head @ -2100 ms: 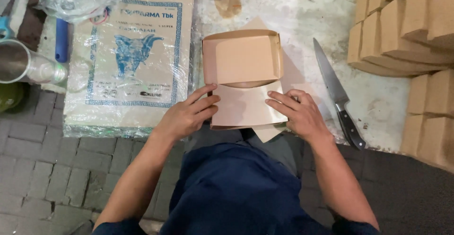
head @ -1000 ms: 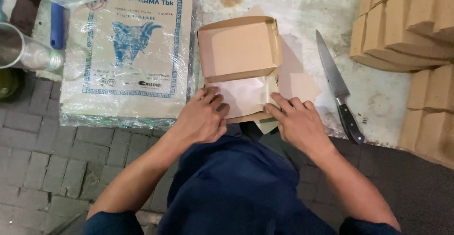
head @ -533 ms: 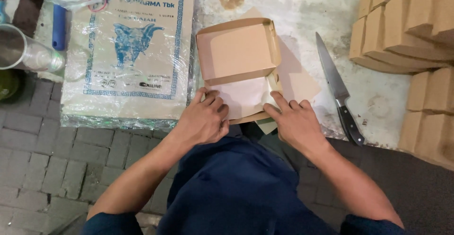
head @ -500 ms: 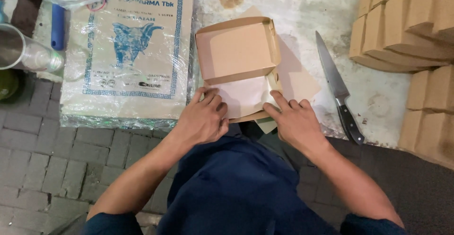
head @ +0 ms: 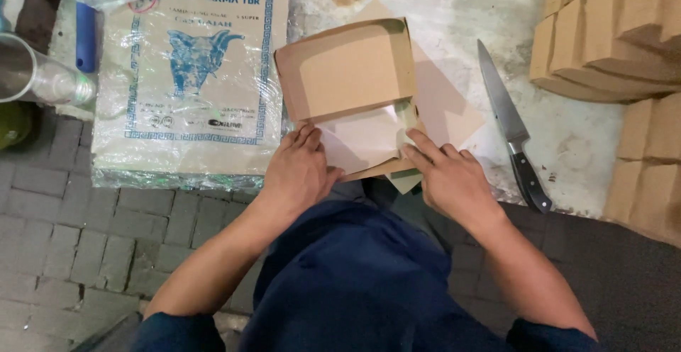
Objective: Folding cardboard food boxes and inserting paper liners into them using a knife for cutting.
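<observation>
Since the frames a second or two back, both hands have slid from the near edge of the brown cardboard box up onto the pale paper liner in its lower half, and the liner now lies flatter inside; judged from this, the lining of the box is nearly settled, though the lid flap stands open toward twelve o'clock. The left hand lies palm down with its fingers nearly straight and close together, pressing the liner's left edge and gripping nothing. The right hand is likewise spread flat, its forefinger reaching to eleven o'clock onto the liner's right corner, with nothing closed in it. The box sits at the near edge of the plastic-covered table, just ahead of the person's blue-clad lap. At nine o'clock from the box lies a large flat tan sack in clear wrap, printed with a blue animal figure inside a blue key-pattern border. At three o'clock a kitchen knife with a dark handle lies apart from the right hand, and beyond it, at two o'clock, plain brown closed boxes stand stacked. A clear plastic cup lies on its side at nine o'clock, far left.
</observation>
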